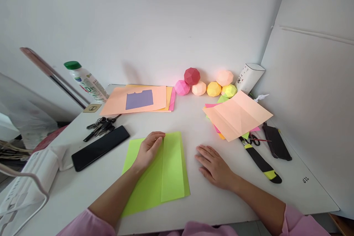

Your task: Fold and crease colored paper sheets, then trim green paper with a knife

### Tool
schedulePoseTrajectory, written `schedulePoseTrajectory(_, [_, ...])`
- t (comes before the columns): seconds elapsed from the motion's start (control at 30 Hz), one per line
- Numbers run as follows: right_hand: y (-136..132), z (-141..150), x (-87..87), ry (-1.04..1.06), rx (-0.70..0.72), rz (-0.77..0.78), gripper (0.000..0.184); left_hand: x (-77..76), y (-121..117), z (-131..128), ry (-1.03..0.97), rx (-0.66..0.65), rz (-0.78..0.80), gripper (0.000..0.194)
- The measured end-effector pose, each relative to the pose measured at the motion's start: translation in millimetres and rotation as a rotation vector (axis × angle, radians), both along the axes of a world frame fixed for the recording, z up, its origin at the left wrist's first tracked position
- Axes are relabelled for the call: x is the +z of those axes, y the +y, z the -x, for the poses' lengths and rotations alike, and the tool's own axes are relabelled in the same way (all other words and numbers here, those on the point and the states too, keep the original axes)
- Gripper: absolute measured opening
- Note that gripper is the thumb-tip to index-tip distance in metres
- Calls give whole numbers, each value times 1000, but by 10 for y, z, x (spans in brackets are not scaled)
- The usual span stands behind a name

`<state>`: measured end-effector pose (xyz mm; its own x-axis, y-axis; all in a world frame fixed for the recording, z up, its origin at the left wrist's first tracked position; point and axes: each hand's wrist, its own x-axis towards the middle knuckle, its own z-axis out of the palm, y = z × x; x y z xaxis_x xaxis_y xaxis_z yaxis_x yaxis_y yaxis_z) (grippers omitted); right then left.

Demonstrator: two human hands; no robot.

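A lime-green sheet of paper [143, 184] lies in front of me, its right side folded over into a flap [172, 169] with a narrow creased strip along the right edge. My left hand [149, 150] rests on the sheet near its top, thumb and fingers close together at the flap's edge. What the fingertips pinch is partly hidden beneath them. Right of the paper, my right hand [215, 167] lies on the white table [210, 206] with its fingers stretched out and slightly apart, touching only the tabletop.
At left are a phone [101, 148], keys [102, 127], a power strip [30, 184] and a bottle [88, 83]. Coloured sheets [116, 99] and several faceted paper balls [191, 76] sit at the back. At right are a creased peach sheet [238, 116], a utility knife [261, 160] and scissors [254, 140].
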<state>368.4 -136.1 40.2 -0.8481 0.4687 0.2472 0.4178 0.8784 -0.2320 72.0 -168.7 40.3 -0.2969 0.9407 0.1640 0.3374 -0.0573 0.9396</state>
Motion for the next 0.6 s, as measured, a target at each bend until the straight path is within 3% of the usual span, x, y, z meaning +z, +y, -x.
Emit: schedulePoseTrajectory(0.6, [-105,53,10,-6,-54,-14,36,-29,-89,-1,-110,-36,32,33])
